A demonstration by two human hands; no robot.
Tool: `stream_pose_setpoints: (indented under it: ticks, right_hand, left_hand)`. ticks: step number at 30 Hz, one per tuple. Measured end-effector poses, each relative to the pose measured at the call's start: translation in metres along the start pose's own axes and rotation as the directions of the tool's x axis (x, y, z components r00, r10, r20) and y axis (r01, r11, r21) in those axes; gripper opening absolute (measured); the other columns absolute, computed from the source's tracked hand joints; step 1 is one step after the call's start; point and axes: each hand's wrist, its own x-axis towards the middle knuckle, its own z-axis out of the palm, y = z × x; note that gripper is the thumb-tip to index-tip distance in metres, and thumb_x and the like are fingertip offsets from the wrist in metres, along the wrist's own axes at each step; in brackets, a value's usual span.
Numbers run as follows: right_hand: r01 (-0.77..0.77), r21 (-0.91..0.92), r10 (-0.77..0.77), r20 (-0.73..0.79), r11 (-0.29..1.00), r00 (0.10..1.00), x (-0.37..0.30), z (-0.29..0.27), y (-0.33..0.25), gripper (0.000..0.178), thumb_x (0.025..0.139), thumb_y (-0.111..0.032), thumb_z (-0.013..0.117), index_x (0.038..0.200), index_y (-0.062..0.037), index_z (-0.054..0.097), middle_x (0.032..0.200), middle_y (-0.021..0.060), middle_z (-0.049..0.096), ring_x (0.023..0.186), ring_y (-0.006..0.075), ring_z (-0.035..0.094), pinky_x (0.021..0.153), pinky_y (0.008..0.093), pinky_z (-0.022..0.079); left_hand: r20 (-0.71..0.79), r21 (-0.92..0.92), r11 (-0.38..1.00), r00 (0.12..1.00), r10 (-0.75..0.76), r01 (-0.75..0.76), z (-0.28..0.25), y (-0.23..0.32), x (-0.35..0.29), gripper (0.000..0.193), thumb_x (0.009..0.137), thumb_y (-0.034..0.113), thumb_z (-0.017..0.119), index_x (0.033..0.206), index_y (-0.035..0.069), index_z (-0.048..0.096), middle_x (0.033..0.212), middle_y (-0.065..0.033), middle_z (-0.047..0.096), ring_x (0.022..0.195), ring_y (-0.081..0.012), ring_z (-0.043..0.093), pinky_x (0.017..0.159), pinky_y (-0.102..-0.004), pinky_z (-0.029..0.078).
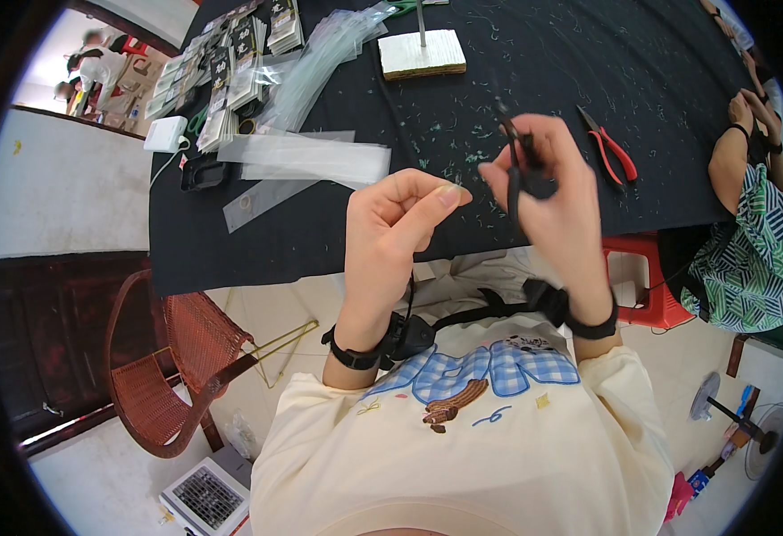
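Pinching a thin black cable, the right hand grips; left hand curls loosely, holding nothing visible.

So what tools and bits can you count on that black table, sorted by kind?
Red-handled pliers: 1
Wooden block with upright rod: 1
White charger box: 1
Green-handled scissors: 1
Thin black piece held in the right hand: 1
Total: 5, leaving out the clear sleeves and card stacks, too overlapped to count.
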Motion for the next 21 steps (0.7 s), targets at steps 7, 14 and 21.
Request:
stream_pose_setpoints:
  ticks: [7, 14, 21]
  right_hand:
    - [-0.073, -0.626, 0.169, 0.096, 0.776, 0.981, 0.022, -0.032, 0.044, 0.036, 0.068, -0.009, 0.064, 0.1, 0.0012, 0.052, 0.083, 0.0155, 0.059, 0.078, 0.0294, 0.057, 0.075, 0.0368, 0.04]
    - [-0.089, -0.601, 0.21, 0.133, 0.794, 0.969, 0.024, -0.034, 0.047, 0.041, 0.067, -0.006, 0.066, 0.105, 0.0042, 0.052, 0.089, 0.0197, 0.058, 0.087, 0.031, 0.057, 0.079, 0.0356, 0.044]
    - [0.001, -0.627, 0.092, 0.115, 0.779, 0.989, 0.016, -0.034, 0.049, 0.037, 0.072, -0.007, 0.064, 0.105, 0.0048, 0.052, 0.092, 0.0198, 0.058, 0.086, 0.0316, 0.057, 0.078, 0.0363, 0.044]
  left_hand:
    - [0.116, -0.172, 0.983, 0.992, -0.051, 0.071, -0.002, 0.002, 0.001, 0.015, 0.08, 0.012, 0.059, 0.078, -0.002, 0.063, 0.052, 0.0057, 0.046, 0.042, 0.0009, 0.024, 0.04, -0.0195, 0.013]
    - [0.157, -0.192, 0.98, 0.987, -0.027, 0.058, -0.004, 0.006, 0.001, 0.015, 0.08, 0.012, 0.059, 0.079, -0.003, 0.062, 0.056, 0.0027, 0.051, 0.043, 0.0006, 0.026, 0.04, -0.0189, 0.014]
    - [0.148, -0.211, 0.977, 0.989, 0.03, 0.002, -0.004, 0.009, -0.003, 0.013, 0.08, 0.01, 0.059, 0.079, -0.003, 0.062, 0.06, 0.0005, 0.055, 0.044, 0.0006, 0.027, 0.04, -0.0183, 0.015]
